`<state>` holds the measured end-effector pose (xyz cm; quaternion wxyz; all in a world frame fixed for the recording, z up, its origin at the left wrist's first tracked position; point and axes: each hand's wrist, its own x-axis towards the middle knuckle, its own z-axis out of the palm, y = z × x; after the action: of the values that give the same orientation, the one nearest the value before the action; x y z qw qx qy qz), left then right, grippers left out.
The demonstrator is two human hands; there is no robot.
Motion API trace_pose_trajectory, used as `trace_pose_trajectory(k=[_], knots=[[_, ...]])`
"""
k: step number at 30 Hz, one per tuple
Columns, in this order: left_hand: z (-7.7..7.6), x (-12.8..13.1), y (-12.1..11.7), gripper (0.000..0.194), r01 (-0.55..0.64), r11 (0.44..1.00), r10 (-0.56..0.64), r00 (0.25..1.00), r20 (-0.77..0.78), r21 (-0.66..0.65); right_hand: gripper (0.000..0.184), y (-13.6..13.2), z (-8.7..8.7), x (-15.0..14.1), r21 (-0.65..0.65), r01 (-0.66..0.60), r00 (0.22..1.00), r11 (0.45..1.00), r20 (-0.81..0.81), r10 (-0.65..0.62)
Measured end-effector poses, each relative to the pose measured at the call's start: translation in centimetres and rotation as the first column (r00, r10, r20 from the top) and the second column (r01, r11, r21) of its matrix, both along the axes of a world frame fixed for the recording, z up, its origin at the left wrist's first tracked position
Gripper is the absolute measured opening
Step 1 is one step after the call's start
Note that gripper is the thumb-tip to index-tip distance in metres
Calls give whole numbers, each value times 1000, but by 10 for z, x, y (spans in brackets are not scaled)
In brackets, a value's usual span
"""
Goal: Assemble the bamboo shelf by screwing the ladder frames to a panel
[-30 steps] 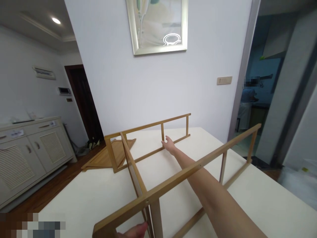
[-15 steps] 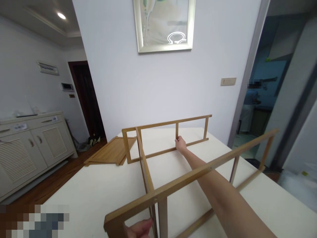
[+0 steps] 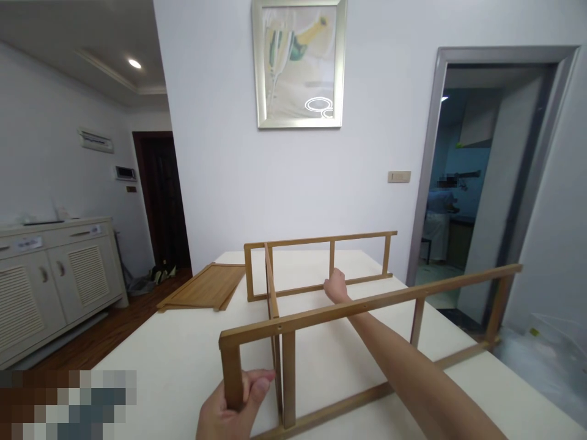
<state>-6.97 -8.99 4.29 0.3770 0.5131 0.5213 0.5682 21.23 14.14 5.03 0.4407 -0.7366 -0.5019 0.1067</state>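
Observation:
A wooden shelf frame [image 3: 321, 315] lies on its side on the white table [image 3: 151, 348], its two ladder-like side frames standing on edge and joined by a crosspiece [image 3: 271, 287] near the left end. My left hand [image 3: 238, 406] is wrapped round the short end bar of the near side frame, its fingertips close to the crosspiece. Reaching over the near side frame's top rail, my right hand [image 3: 337, 286] is closed at the middle rung of the far side frame [image 3: 298, 241], by its lower rail. Its fingers are partly hidden from me.
Flat wooden panels [image 3: 206, 286] lie stacked at the table's left far edge. Behind the table rises a wall with a framed picture [image 3: 300, 64]. A white cabinet [image 3: 59, 269] stands at left. Through the doorway at right a person [image 3: 438, 214] is visible. Clear plastic wrapping [image 3: 541, 348] lies at right.
The view has tilted up and shifted, so the frame's near end shows more fully. My left hand has come further into view on the end bar. My right hand stays at the far rung.

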Motion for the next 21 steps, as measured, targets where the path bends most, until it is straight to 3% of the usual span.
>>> trace_pose_trajectory(k=[3,8,11,13,17,21], knots=[[-2,-4,2,47,38,999,-38,999,12,31,48,-39,-1,-24,75,-95,995,993,46,91],[-7,-10,1,54,-26,999,26,1000,-7,20,47,-131,-10,-51,154,-332,937,931,166,307],[-6,-15,0,53,-31,999,32,999,-7,27,40,-189,-16,-53,119,-525,818,843,344,461],[-5,-18,0,54,-33,999,33,999,-5,27,32,-220,-18,-50,77,-554,780,829,397,484],[-6,-20,1,54,-41,998,39,998,41,54,29,-256,-20,-45,9,-568,746,823,427,511],[-5,-14,-3,54,-53,997,50,997,54,55,30,-266,-18,-42,-58,-619,688,783,440,576]])
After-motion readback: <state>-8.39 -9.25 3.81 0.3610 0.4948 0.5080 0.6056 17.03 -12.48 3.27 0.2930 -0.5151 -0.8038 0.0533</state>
